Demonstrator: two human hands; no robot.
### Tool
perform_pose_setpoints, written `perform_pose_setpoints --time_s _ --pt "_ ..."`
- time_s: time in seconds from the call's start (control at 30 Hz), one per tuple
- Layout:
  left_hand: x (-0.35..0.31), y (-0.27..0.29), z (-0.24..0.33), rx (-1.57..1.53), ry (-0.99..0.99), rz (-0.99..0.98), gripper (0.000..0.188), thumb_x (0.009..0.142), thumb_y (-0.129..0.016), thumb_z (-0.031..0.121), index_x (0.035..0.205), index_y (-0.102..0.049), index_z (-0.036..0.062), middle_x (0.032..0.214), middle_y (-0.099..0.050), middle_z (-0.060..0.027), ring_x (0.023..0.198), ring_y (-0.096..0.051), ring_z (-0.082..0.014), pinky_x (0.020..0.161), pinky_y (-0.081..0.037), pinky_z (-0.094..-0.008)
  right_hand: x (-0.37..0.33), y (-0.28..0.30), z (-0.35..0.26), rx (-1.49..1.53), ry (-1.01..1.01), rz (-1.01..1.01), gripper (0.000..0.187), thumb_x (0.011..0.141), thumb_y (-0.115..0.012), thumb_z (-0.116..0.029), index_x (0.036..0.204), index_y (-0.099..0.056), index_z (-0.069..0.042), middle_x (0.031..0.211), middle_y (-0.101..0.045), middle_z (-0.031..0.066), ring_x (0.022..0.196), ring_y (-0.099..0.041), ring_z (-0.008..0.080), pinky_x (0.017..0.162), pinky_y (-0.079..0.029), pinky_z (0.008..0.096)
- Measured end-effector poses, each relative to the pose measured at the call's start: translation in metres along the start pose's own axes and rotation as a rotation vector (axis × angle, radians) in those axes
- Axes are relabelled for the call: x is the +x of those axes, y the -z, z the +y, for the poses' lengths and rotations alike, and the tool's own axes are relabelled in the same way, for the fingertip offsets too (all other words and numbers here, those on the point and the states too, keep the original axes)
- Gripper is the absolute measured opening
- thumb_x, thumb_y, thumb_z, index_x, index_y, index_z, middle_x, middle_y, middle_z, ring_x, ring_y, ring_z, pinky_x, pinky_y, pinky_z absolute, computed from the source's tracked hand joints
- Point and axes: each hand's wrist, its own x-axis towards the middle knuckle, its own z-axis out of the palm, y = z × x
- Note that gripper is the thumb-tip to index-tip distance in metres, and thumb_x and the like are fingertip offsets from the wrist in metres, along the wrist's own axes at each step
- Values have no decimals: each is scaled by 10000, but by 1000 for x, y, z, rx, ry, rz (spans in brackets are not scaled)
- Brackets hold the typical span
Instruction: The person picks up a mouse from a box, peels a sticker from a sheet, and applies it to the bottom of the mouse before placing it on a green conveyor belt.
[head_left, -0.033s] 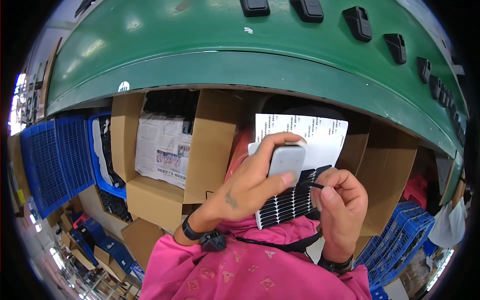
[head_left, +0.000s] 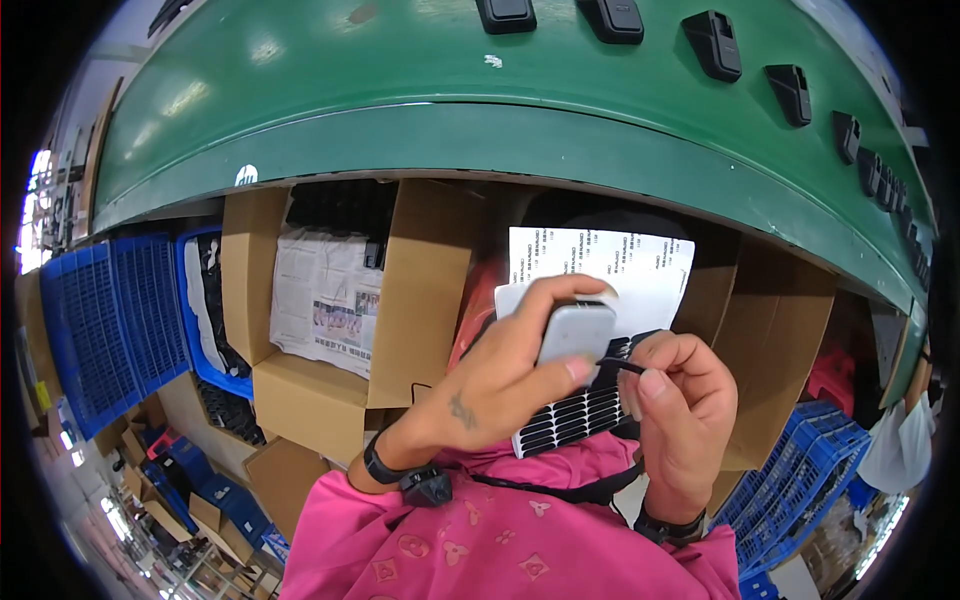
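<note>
My left hand [head_left: 505, 365] is closed round a small rounded-rectangular device [head_left: 578, 333] with a light grey face and black edge. The thumb lies across its lower end and the fingers curl over the top. To the right, my right hand [head_left: 685, 410] pinches a thin, curved black strip [head_left: 622, 364] between thumb and forefinger. The strip's other end reaches the device's lower edge by my left thumb; I cannot tell whether it is stuck there. Beneath both hands lies a sheet of rows of black strips [head_left: 570, 422], and a white printed sheet [head_left: 650, 285] shows behind the device.
Over the boxes runs a green workbench [head_left: 330, 130] bearing several black angular housings [head_left: 712, 48]. An open cardboard box [head_left: 310, 400] with newspaper [head_left: 325, 300] stands left; another cardboard box [head_left: 785, 340] is right. Blue plastic crates [head_left: 115, 320] stand at both sides.
The device in my left hand has tilted and shifted slightly right and down. The strip's far end now shows against its lower edge by the thumb. My right hand has barely moved.
</note>
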Motion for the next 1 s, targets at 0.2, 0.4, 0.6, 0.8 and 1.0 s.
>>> perform_pose_setpoints --time_s 0.2,0.4,0.6,0.8,1.0 --pt "-12 -9 17 158 1 -116 515 881 -552 112 1353 -364 30 1122 -589 -145 1035 -586 -225 906 -439 -327 -2 -15 -12 45 16 13 93 851 -604 27 927 -560 59 841 -573 50 673 -505 62 596 -412 201" --pt "-10 -10 13 145 -28 -109 467 888 -553 92 1317 -381 26 1072 -603 -143 980 -595 -219 860 -453 -330 -2 -14 -12 -54 -43 14 169 844 -635 -98 882 -516 17 857 -511 66 703 -467 100 618 -383 225" --pt "-13 -10 17 167 -2 -87 439 888 -552 99 1292 -394 32 1035 -603 -138 948 -595 -227 842 -456 -339 -1 -14 -9 49 -17 9 93 847 -615 5 909 -569 57 830 -578 52 688 -502 63 596 -389 190" --pt "-13 -10 16 212 -41 -72 438 889 -550 108 1292 -394 33 1044 -590 -158 944 -594 -255 838 -458 -350 0 -15 -6 42 -22 23 96 853 -618 -3 915 -570 53 812 -579 40 693 -507 60 593 -385 187" --pt "-14 -10 15 256 -65 -55 433 895 -548 119 1288 -393 23 1053 -588 -161 952 -596 -257 841 -460 -349 1 -14 -5 41 -29 6 100 856 -619 -2 922 -569 53 818 -586 47 699 -520 66 604 -399 192"
